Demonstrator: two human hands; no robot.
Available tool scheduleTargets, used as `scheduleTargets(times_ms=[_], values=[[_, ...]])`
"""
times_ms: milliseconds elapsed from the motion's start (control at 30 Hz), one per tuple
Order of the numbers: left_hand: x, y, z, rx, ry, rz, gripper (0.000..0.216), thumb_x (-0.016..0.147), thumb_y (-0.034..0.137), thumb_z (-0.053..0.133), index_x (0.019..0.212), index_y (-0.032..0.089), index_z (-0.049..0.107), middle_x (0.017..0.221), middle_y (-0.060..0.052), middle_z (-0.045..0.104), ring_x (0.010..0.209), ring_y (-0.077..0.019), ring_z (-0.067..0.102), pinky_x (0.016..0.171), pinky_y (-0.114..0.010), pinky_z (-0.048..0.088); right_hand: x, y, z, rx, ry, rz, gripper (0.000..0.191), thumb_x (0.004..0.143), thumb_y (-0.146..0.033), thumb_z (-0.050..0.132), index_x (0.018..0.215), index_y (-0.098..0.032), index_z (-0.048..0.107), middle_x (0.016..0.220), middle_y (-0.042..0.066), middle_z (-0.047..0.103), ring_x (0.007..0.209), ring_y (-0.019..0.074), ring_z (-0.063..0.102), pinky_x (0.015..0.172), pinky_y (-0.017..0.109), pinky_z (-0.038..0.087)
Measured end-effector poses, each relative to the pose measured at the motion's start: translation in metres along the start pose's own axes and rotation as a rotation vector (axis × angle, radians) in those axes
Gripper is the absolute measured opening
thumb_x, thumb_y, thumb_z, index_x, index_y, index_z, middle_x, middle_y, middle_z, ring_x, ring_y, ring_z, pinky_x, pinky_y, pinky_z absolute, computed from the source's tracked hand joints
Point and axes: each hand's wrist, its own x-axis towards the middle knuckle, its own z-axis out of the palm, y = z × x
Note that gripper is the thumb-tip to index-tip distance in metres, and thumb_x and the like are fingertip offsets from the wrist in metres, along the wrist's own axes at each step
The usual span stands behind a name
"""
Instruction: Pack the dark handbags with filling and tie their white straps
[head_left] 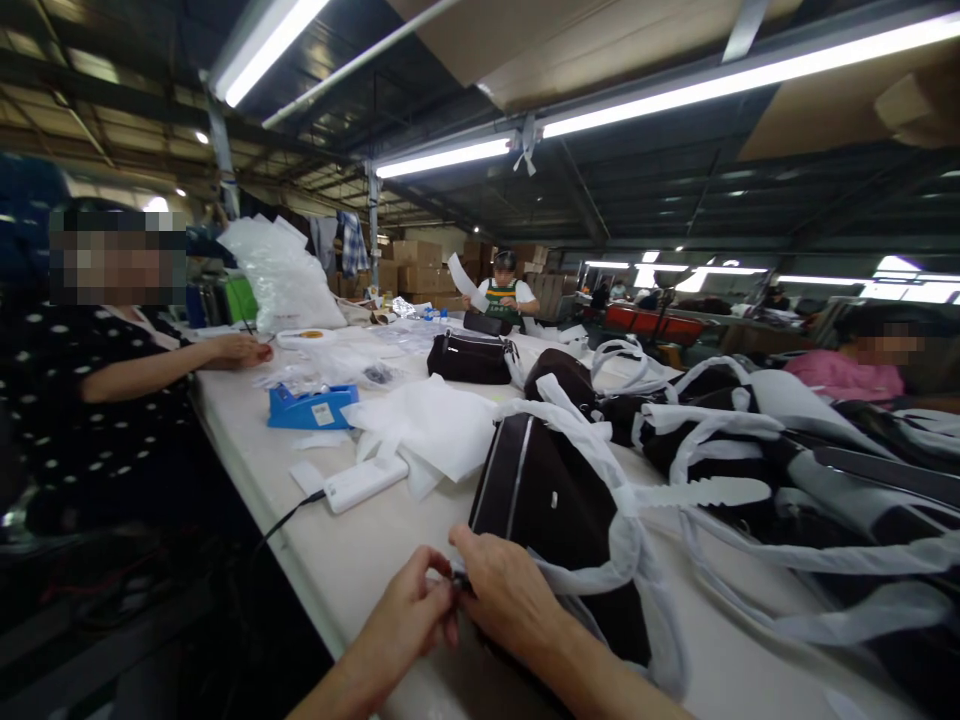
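**Pinching at the near corner of the dark bag (551, 500)**

Works low, at 6 o'clock of the view. Pinches with the left hand (409, 612), thumb and fingers closed narrow on a small dark part at the bag's near edge; cannot tell what that part is. Meets it from 3 o'clock with the right hand (511, 592), fingers curled shut on the same spot, palm resting on the bag's corner. Finds the bag lying on the pale table (352, 570), just toward 1 o'clock of the hands, half sleeved in a white wrap (626, 545), pale stripes showing on its side.

Sees, toward 11 o'clock of the hands, a white block (365, 483) with a black cable, then loose white sheets (435, 425) and a blue tray (311, 408) farther on. Places a black handbag (470, 358) at 12 o'clock, well apart. Takes in a heap of wrapped bags (750, 440) from 2 to 4 o'clock. Notes a co-worker in a dotted top at 9 o'clock, hand (241, 350) flat on the table, another person (504, 293) at the far end, and one in pink (844, 375) at 3 o'clock.
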Motion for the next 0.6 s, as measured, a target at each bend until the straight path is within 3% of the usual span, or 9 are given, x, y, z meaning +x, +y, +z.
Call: scheduleTargets(times_ms=[100, 167, 233, 367, 467, 533, 600], values=[[-0.010, 0.000, -0.009, -0.177, -0.086, -0.066, 0.046, 0.069, 0.055, 0.056, 0.095, 0.020, 0.042, 0.057, 0.003, 0.062, 0.040, -0.0055, 0.034, 0.043, -0.021, 0.020, -0.006, 0.012, -0.020, 0.252, -0.102, -0.067, 0.044, 0.073, -0.022, 0.078, 0.110, -0.022, 0.054, 0.107, 0.002, 0.061, 0.085, 0.0171, 0.064, 0.069, 0.025, 0.048], [-0.015, 0.005, -0.017, -0.303, -0.152, -0.111, 0.047, 0.066, 0.049, 0.063, 0.096, 0.020, 0.043, 0.060, 0.001, 0.065, 0.043, -0.0062, 0.042, 0.044, -0.020, 0.026, -0.009, 0.018, -0.029, 0.380, -0.141, -0.099, 0.050, 0.072, -0.018, 0.077, 0.116, -0.023, 0.054, 0.115, 0.002, 0.056, 0.085, 0.0151, 0.063, 0.072, 0.024, 0.049], [-0.018, 0.011, -0.023, -0.355, -0.199, -0.128, 0.050, 0.065, 0.045, 0.067, 0.100, 0.019, 0.043, 0.065, -0.001, 0.068, 0.045, -0.0076, 0.048, 0.046, -0.021, 0.033, -0.011, 0.019, -0.030, 0.321, -0.115, -0.145, 0.039, 0.076, -0.012, 0.070, 0.111, -0.022, 0.057, 0.112, 0.003, 0.058, 0.088, 0.0161, 0.062, 0.074, 0.025, 0.050], [-0.020, 0.019, -0.027, -0.317, -0.245, -0.091, 0.052, 0.069, 0.045, 0.070, 0.105, 0.019, 0.043, 0.069, -0.003, 0.071, 0.047, -0.0102, 0.056, 0.048, -0.021, 0.039, -0.012, 0.009, -0.011, -0.050, -0.015, -0.197, 0.009, 0.088, -0.008, 0.061, 0.090, -0.017, 0.062, 0.091, 0.005, 0.065, 0.080, 0.0206, 0.063, 0.065, 0.029, 0.050], [-0.018, 0.018, -0.033, -0.240, -0.307, -0.101, 0.057, 0.074, 0.059, 0.068, 0.106, 0.017, 0.047, 0.074, -0.007, 0.074, 0.056, -0.0146, 0.064, 0.055, -0.024, 0.046, -0.013, 0.001, -0.006, -0.134, 0.030, -0.193, 0.011, 0.086, -0.007, 0.064, 0.085, -0.017, 0.061, 0.084, 0.004, 0.066, 0.074, 0.0212, 0.063, 0.062, 0.030, 0.052], [-0.015, 0.017, -0.043, -0.299, -0.341, -0.124, 0.063, 0.075, 0.069, 0.065, 0.106, 0.016, 0.051, 0.081, -0.011, 0.076, 0.067, -0.0190, 0.070, 0.061, -0.027, 0.050, -0.018, -0.001, -0.016, -0.083, 0.083, -0.232, 0.018, 0.085, -0.009, 0.067, 0.100, -0.016, 0.062, 0.099, 0.006, 0.069, 0.084, 0.0231, 0.065, 0.070, 0.033, 0.056], [-0.010, 0.014, -0.055, -0.473, -0.347, -0.146, 0.066, 0.072, 0.073, 0.067, 0.104, 0.016, 0.054, 0.085, -0.012, 0.075, 0.072, -0.0212, 0.071, 0.063, -0.028, 0.051, -0.028, 0.002, -0.036, -0.026, 0.195, -0.270, 0.038, 0.086, -0.014, 0.067, 0.122, -0.012, 0.056, 0.118, 0.012, 0.067, 0.100, 0.0258, 0.065, 0.084, 0.036, 0.057]])
